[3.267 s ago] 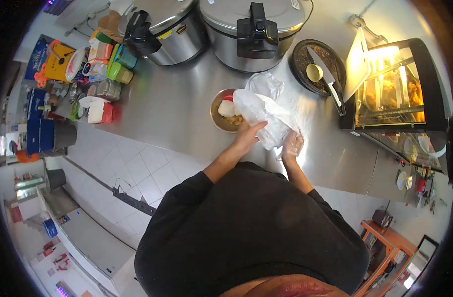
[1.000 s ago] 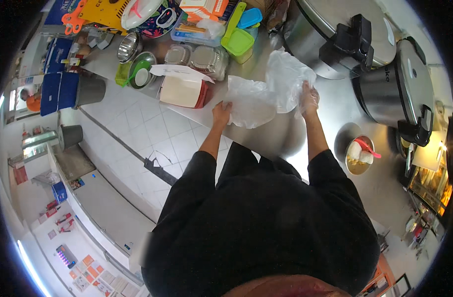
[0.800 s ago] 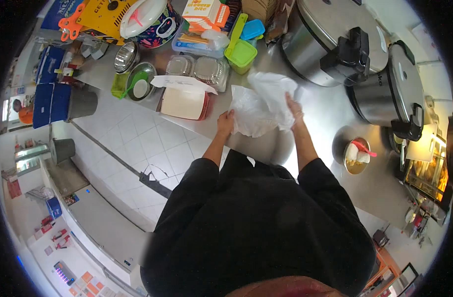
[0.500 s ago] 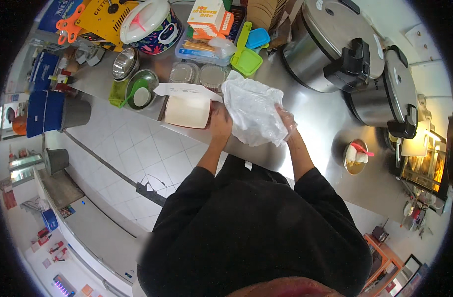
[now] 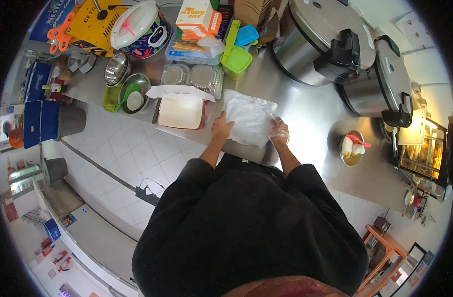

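Observation:
A crinkled white plastic sheet [image 5: 250, 118] lies on the steel counter in front of me; whether it is a bag or a stack of sheets I cannot make out. My left hand [image 5: 221, 126] is bare and closed on its left edge, with the thumb on top. On the opposite side, my right hand [image 5: 279, 130], in a clear plastic glove, grips the right edge with bent fingers. Left of my left hand stands an open paper food box [image 5: 182, 113], its white lid flap raised at the back.
Clear clamshell containers [image 5: 205, 79] sit behind the box, near a bin of packets [image 5: 194, 55] and a green scoop [image 5: 230, 47]. Metal bowls [image 5: 137, 89] are at left. Two large steel cookers [image 5: 325, 44] stand at back right; a bowl with a pink spoon [image 5: 352, 148] is at right.
The plastic sheet has come down from a raised, bunched hold to lie flatter on the counter. Both hands have lowered with it, and my left hand has moved away from the box.

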`<state>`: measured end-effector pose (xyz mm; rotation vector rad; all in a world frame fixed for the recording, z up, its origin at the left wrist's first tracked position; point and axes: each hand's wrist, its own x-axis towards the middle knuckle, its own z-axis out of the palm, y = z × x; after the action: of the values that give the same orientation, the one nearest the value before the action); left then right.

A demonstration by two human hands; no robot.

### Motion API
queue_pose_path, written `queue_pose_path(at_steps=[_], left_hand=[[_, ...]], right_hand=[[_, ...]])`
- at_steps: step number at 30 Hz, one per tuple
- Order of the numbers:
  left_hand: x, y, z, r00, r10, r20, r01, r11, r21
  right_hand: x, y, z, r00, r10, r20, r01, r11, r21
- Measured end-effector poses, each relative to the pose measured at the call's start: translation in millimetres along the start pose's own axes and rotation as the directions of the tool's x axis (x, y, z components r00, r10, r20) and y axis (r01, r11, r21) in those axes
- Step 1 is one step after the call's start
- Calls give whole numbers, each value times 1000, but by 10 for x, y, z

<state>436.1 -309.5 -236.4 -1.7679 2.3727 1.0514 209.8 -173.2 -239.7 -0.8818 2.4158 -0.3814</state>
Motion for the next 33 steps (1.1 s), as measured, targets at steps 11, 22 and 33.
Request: queue_pose_path(at_steps=[11, 22, 33], left_hand=[[-216, 114, 75, 971, 110, -214, -104, 994, 42], [-150, 135, 91, 946, -68, -317, 70, 998, -6], [-449, 112, -222, 848, 145, -509, -272, 945, -183]], right_hand=[[173, -272, 94, 983, -178, -41, 177, 868, 464], [378, -204, -425, 999, -39, 22, 37, 996, 80], [237, -507, -784, 999, -48, -7, 49, 990, 131]])
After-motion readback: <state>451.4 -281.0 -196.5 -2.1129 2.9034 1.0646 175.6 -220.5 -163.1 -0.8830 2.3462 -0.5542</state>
